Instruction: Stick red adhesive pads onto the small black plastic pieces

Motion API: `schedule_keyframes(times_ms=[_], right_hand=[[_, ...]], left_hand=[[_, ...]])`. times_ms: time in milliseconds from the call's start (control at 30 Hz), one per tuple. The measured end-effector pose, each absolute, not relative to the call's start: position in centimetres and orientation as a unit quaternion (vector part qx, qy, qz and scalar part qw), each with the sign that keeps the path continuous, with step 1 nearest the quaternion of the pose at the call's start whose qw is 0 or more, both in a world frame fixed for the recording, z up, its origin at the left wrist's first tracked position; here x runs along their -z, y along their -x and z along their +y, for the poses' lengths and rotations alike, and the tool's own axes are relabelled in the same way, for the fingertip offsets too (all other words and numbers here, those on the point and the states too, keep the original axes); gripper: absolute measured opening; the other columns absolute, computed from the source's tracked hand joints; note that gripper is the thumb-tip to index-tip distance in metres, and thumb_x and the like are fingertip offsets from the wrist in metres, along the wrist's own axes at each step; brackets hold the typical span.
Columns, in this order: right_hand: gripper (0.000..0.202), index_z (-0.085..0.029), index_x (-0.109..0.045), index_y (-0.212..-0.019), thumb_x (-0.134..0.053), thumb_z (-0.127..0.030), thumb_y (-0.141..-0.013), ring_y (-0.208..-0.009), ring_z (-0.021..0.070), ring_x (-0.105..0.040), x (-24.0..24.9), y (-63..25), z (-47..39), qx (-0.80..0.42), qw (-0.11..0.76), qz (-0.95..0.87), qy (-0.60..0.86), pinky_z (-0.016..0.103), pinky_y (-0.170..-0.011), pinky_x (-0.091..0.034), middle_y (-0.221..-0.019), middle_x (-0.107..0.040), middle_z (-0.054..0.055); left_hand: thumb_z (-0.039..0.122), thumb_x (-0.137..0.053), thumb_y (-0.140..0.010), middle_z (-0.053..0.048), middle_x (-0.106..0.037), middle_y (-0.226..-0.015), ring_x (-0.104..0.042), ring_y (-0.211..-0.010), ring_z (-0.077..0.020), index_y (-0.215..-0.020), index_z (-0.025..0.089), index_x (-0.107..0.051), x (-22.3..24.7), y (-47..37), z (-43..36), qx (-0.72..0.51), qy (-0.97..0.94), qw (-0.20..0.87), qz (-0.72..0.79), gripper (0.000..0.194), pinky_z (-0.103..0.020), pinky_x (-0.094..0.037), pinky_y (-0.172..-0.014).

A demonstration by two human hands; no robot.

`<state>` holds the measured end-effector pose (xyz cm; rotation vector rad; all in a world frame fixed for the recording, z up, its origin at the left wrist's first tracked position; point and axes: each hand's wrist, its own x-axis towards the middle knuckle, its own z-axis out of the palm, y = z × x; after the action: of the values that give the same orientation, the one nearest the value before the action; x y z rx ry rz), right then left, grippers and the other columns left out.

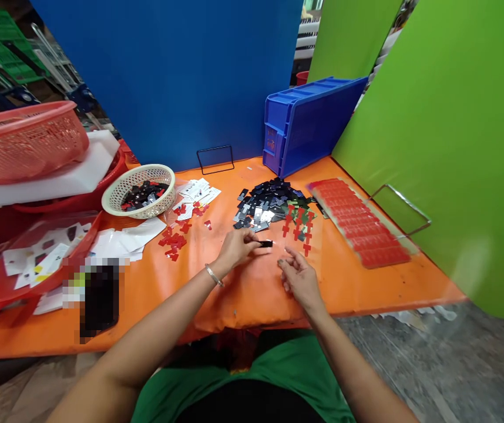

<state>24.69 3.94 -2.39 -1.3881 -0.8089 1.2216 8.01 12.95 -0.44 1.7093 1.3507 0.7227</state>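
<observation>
My left hand (237, 249), with a bracelet at its wrist, pinches a small flat black piece (266, 244) between thumb and fingertips above the orange table. Just right of that piece is my right hand (299, 277), its fingers loosely curled and the thumb apart from the index finger; I make out nothing held in it. Beyond both hands lies a heap of small black and grey flat pieces (269, 200). Red T-shaped pieces (298, 226) on clear film overlap its right side. Loose red pieces (175, 241) are scattered left of my left hand.
A cream basket (106, 202) of dark pieces stands at the left, near white papers (131, 238) and stacked red baskets (27, 147). A backed red sheet (362, 223) lies right. Behind are a blue crate (318, 126), blue panel (168, 76) and green panel (463, 147).
</observation>
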Motion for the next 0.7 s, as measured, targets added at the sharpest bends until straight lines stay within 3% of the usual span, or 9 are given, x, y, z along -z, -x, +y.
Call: schedule_keyframes(times_ms=[67,167,300,433,567,700], right_hand=[[0.056,-0.019,-0.058,-0.111,-0.074,-0.045,-0.064,-0.041,0.0066,-0.045,1.9,-24.8,4.0,-0.528,0.541,-0.342,0.558,0.019,-0.034,-0.036,-0.071,-0.061,-0.003],[0.033,-0.015,-0.066,-0.082,-0.077,-0.040,-0.064,-0.044,0.0060,-0.046,1.4,-24.6,3.8,-0.587,0.522,-0.335,0.520,0.017,-0.037,-0.036,-0.063,-0.062,0.000],[0.030,-0.016,-0.062,-0.067,-0.084,-0.033,-0.054,-0.046,0.0060,-0.048,1.3,-23.3,3.2,-0.650,0.556,-0.203,0.476,0.016,-0.039,-0.039,-0.061,-0.065,0.000],[0.032,-0.018,-0.061,-0.066,-0.086,-0.029,-0.050,-0.055,0.0084,-0.055,1.3,-21.3,2.3,-0.690,0.558,-0.109,0.449,0.017,-0.047,-0.046,-0.067,-0.066,0.001],[0.031,-0.018,-0.060,-0.073,-0.077,-0.041,-0.062,-0.052,0.0104,-0.054,1.4,-20.9,1.1,-0.675,0.497,-0.224,0.498,0.022,-0.045,-0.045,-0.069,-0.064,0.002],[0.020,-0.020,-0.057,-0.071,-0.061,-0.038,-0.079,-0.053,0.0137,-0.051,1.9,-23.0,0.9,-0.392,0.446,-0.523,0.611,0.028,-0.052,-0.045,-0.063,-0.057,0.001]], left_hand=[[0.023,-0.068,-0.069,-0.002,-0.066,-0.069,-0.056,-0.062,-0.0123,-0.071,0.015,-0.065,0.4,-7.7,11.4,-0.282,-0.657,0.496,0.493,0.008,-0.022,-0.037,-0.058],[0.025,-0.075,-0.064,-0.001,-0.065,-0.067,-0.058,-0.061,-0.0112,-0.079,0.013,-0.064,0.1,-7.5,9.4,-0.318,-0.558,0.605,0.471,0.022,-0.021,-0.040,-0.060],[0.024,-0.081,-0.058,-0.002,-0.067,-0.078,-0.063,-0.069,-0.0122,-0.096,0.014,-0.059,-0.3,-8.1,6.7,-0.411,-0.362,0.711,0.441,0.045,-0.025,-0.048,-0.070],[0.029,-0.076,-0.066,-0.003,-0.064,-0.073,-0.062,-0.062,-0.0115,-0.088,0.012,-0.058,0.0,-9.3,4.7,-0.431,-0.257,0.752,0.427,0.033,-0.025,-0.050,-0.065],[0.030,-0.062,-0.079,0.000,-0.060,-0.069,-0.057,-0.058,-0.0096,-0.084,0.014,-0.056,0.0,-9.7,4.9,-0.445,-0.352,0.651,0.505,0.018,-0.022,-0.046,-0.058],[0.024,-0.051,-0.087,-0.004,-0.061,-0.082,-0.058,-0.076,-0.0147,-0.084,0.015,-0.062,-0.3,-9.6,5.4,-0.342,-0.667,0.354,0.560,0.015,-0.026,-0.044,-0.070]])
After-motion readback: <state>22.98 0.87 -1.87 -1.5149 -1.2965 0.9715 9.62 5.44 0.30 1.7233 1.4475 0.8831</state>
